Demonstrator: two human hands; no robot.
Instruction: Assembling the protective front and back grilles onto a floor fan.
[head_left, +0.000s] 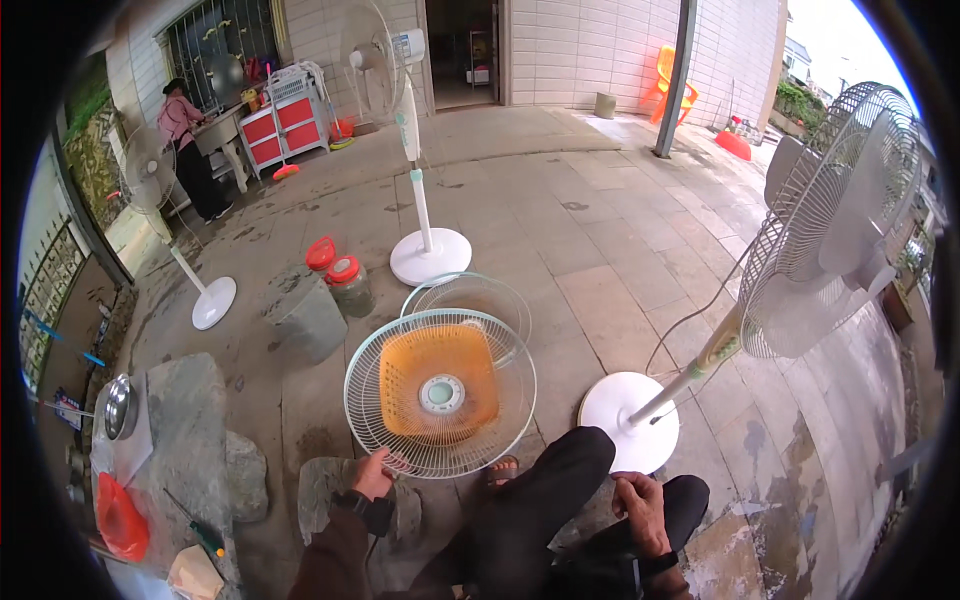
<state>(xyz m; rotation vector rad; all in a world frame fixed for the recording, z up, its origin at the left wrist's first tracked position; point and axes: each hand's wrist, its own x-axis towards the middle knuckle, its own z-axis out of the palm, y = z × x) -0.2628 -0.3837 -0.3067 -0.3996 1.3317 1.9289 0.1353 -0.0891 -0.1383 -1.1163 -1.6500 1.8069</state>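
My left hand [374, 476] is closed on the lower left rim of a round wire fan guard [441, 394] with a pale green hub badge. The guard is held tilted in front of an orange-yellow plastic basket [470, 350], which shows through the wires. Behind it another wire guard [515, 300] leans at the far side. My right hand [643, 508] is over my right knee, fingers curled and pinched together; whatever may be between them is too small to make out. Right of it stands a pedestal fan [840, 230] on a white round base [650, 440], its blades exposed at the front.
Two more pedestal fans [408, 130] [213, 303] stand farther off. A grey bucket [308, 320] and red-lidded jars [352, 292] sit left of the guards. On a stone slab [185, 400] lie a screwdriver [205, 530], a red bag [121, 520] and a metal bowl [121, 408]. A person [182, 140] stands at a far-left table.
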